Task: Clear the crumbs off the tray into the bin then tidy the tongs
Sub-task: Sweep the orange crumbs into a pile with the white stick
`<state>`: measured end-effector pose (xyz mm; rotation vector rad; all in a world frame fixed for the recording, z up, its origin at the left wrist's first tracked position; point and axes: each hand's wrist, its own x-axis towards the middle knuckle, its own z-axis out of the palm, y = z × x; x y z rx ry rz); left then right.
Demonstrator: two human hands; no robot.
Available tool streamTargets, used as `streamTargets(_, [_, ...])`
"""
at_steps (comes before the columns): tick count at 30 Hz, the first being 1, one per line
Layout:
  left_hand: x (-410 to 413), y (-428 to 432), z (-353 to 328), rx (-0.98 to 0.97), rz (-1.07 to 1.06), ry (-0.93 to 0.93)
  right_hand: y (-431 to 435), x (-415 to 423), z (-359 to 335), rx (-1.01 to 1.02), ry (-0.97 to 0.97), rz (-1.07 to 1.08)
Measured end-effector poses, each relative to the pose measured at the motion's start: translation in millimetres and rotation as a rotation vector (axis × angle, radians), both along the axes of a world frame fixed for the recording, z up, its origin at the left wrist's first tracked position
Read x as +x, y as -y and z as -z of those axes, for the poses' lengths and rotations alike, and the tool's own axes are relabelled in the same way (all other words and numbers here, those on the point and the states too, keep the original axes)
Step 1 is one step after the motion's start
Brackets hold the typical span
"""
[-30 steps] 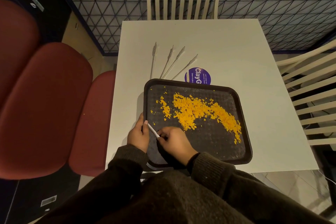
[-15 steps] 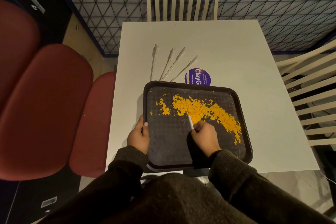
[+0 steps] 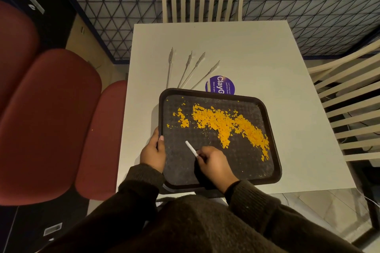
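Head view: the table (image 3: 257, 51) has bare surface to the right of and beyond the tray (image 3: 242, 168), whose near edge overhangs the table's near edge. Crumbs (image 3: 224, 123) spread across the tray's far and right parts, close to the right rim. Its near-left floor is bare. Tongs (image 3: 186, 69) lie fanned on the table, running up to the tray's far rim. The left hand (image 3: 153, 153) grips the left rim, thumb curled over it. The right hand (image 3: 213, 162) pinches a white stick (image 3: 191, 148) over the bare floor, apart from the crumbs.

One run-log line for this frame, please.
left hand: holds tray edge | right hand: holds white stick | crumbs: on tray | tongs: on table
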<state>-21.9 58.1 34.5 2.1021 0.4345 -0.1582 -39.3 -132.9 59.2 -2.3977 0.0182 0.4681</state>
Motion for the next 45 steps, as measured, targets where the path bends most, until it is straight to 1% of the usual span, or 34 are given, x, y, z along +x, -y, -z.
streamTargets(7, [-1.3,1.9,-0.9,0.004,-0.033,0.027,16.9,16.4,4.0,0.053,-0.023,0.264])
streamTargets(14, [-3.4,1.7,-0.1,-0.016,-0.050,0.003,60.1,29.8,13.2,-0.044,-0.039,0.432])
streamTargets(18, [0.0,2.2,-3.2,0.005,-0.036,0.008,70.8,25.2,10.6,-0.074,-0.019,0.421])
streamTargets(20, [1.7,2.7,-4.8,0.010,-0.033,-0.002,68.5,14.1,8.2,-0.068,-0.001,0.378])
streamTargets(23, [2.9,2.4,-6.2,-0.010,-0.031,-0.022,62.8,-7.9,7.6,-0.094,-0.027,0.295])
streamTargets(26, [3.6,2.6,-8.3,-0.004,-0.008,-0.005,61.3,-20.5,10.0,-0.124,-0.027,0.225])
streamTargets(28, [3.4,3.2,-9.2,0.003,-0.007,0.002,65.4,-17.3,12.2,-0.105,-0.026,0.263])
streamTargets(33, [1.4,2.8,-9.2,-0.017,-0.017,0.006,82.8,4.7,14.5,-0.036,-0.004,0.454])
streamTargets(36, [1.2,1.9,-8.0,-0.032,-0.009,-0.007,99.4,19.8,17.1,-0.042,-0.050,0.542])
streamTargets(38, [2.4,1.5,-7.5,-0.029,-0.018,0.007,108.4,25.3,17.7,-0.077,-0.080,0.530])
streamTargets(40, [4.9,1.1,-8.3,-0.035,-0.014,0.011,111.1,24.3,14.9,-0.066,-0.081,0.533])
streamTargets(43, [7.8,1.3,-10.1,-0.058,-0.021,0.019,101.9,14.9,8.8,0.018,-0.053,0.543])
streamTargets(45, [8.0,1.9,-10.8,-0.064,-0.027,0.016,86.9,7.7,6.6,0.084,-0.069,0.494])
